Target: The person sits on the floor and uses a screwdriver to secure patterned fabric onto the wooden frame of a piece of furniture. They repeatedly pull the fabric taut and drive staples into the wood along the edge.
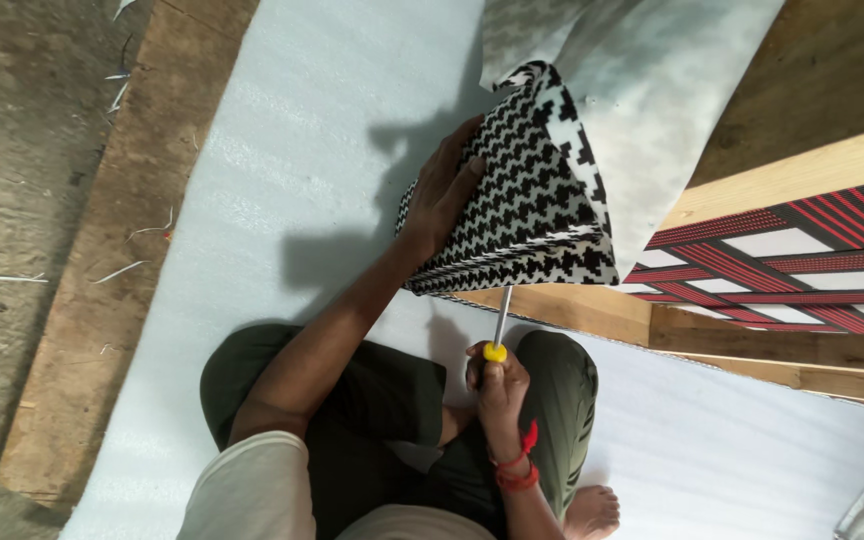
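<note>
Seated cross-legged on a pale foam sheet (282,150) spread over the floor, knees in dark trousers nearest the camera. Right hand (497,375) just above the lap, red thread around the wrist, fingers curled tight around the yellow-topped handle of a screwdriver (500,325), its metal shaft pointed up and away, tip hidden beneath the lower edge of the woven panel. Left hand (442,195) farther out, arm stretched forward, fingers spread flat and pressed against the near face of that black-and-white woven panel (532,200); nothing gripped, only braced. Panel stood tilted on the foam sheet, houndstooth-like pattern across its face, lower edge resting by a wooden frame (572,310). To the right, well beyond the right hand, a second woven piece in red, black and white stripes (792,260), set within pale wooden rails. Behind the panel, a grey crumpled sheet (642,100) draped upward. Far left, a rough wooden plank (122,220) along the foam's edge, then bare dusty ground (12,150) with scattered pale strands.
</note>
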